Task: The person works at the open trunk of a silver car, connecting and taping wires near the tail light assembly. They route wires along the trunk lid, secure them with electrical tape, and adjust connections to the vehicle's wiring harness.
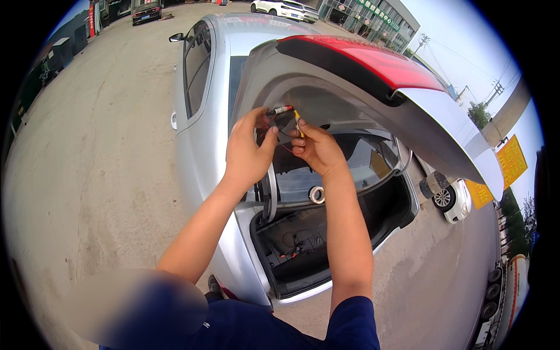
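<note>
Both my hands are raised in front of the underside of the open trunk lid [309,87] of a silver car. My left hand [248,146] is curled, its fingertips at the black end of a slim black, white and red rod-shaped piece [282,109]. In my right hand [319,147], a slim yellow piece [298,119] is pinched upright between thumb and fingers. Its upper end meets or nearly meets the red end of the rod; I cannot tell whether they join. Thin red and dark wires [284,146] hang between the hands. Their exact kind is too small to make out.
Below my hands lies the open trunk [291,233], with cables and red-tipped items [290,254] inside. A white tape roll [317,195] sits at the rear window's lower edge. A striped post [433,185] and a parked white car [455,201] stand to the right.
</note>
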A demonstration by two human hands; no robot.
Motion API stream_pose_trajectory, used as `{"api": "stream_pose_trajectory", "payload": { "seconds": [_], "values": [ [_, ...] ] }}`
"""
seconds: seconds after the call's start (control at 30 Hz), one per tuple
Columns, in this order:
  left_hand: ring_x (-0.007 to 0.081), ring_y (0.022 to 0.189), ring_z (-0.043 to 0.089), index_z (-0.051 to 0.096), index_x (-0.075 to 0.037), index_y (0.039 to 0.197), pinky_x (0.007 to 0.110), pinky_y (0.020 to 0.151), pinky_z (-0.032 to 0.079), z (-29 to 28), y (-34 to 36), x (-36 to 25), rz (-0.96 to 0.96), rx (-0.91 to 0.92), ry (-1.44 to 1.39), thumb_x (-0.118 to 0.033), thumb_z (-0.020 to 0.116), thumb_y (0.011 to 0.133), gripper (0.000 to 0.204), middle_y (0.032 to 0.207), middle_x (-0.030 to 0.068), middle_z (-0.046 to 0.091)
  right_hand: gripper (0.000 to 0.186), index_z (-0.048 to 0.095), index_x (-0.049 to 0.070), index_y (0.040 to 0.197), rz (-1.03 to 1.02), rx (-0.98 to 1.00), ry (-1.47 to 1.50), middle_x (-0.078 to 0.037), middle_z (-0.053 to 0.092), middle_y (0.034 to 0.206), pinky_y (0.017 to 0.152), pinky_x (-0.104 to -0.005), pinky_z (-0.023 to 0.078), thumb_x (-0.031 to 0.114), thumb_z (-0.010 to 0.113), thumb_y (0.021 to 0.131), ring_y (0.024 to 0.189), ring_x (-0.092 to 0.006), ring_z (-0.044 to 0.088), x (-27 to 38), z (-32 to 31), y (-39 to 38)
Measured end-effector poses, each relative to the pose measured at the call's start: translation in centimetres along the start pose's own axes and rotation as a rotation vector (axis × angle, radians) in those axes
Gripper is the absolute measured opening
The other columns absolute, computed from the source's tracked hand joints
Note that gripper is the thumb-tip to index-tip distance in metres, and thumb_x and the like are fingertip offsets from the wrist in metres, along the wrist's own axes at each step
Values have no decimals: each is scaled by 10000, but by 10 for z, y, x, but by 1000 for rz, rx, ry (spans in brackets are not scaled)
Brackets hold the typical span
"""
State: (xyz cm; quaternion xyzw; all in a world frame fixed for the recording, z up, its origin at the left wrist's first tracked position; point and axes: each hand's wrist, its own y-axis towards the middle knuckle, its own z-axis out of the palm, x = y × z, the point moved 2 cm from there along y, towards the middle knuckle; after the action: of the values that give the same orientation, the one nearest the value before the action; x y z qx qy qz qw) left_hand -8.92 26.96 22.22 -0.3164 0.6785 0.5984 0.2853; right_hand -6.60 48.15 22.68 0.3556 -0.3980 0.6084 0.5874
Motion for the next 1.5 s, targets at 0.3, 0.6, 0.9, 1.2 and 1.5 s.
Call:
{"api": "stream_pose_trajectory", "payload": {
  "seconds": [0.3,0.6,0.9,1.2,1.5],
  "values": [
    [293,1096,731,661,-10,1342,394,1050,565,26,-13,-21,73,-189,-48,-73,765,1017,347,1274,155,741,242,748,68,1024,-178,-181,-377,26,663,885,659,-248,458,297,742,1102,746,-64,559,12,14,-4],
    [312,1184,751,577,-3,1447,418,1072,565,38,-26,-19,-58,-184,-154,-3,716,988,479,1277,205,751,180,807,18,1105,-387,-192,-604,-3,735,929,670,-267,488,176,729,1073,788,-89,619,21,19,-16],
    [268,1062,783,607,21,1422,390,966,599,37,-21,-27,-97,-126,-158,-30,660,1027,402,1161,198,798,238,807,-38,1014,-647,-295,-1205,-173,821,876,732,-400,575,197,773,1000,766,-263,769,32,55,-21],
    [191,852,779,730,46,1236,334,812,595,24,2,-7,-78,-93,-51,-69,685,1080,199,1059,168,837,254,825,-21,1002,-660,-331,-1193,-191,813,852,768,-429,592,231,791,990,785,-348,796,24,61,-24],
    [172,836,761,738,24,1115,345,779,588,25,15,-11,-264,-191,-58,-84,766,1033,138,898,119,806,332,780,-35,888,-447,-337,-924,-103,757,707,574,-353,542,272,876,971,567,-168,679,26,51,8]
  ]
}}
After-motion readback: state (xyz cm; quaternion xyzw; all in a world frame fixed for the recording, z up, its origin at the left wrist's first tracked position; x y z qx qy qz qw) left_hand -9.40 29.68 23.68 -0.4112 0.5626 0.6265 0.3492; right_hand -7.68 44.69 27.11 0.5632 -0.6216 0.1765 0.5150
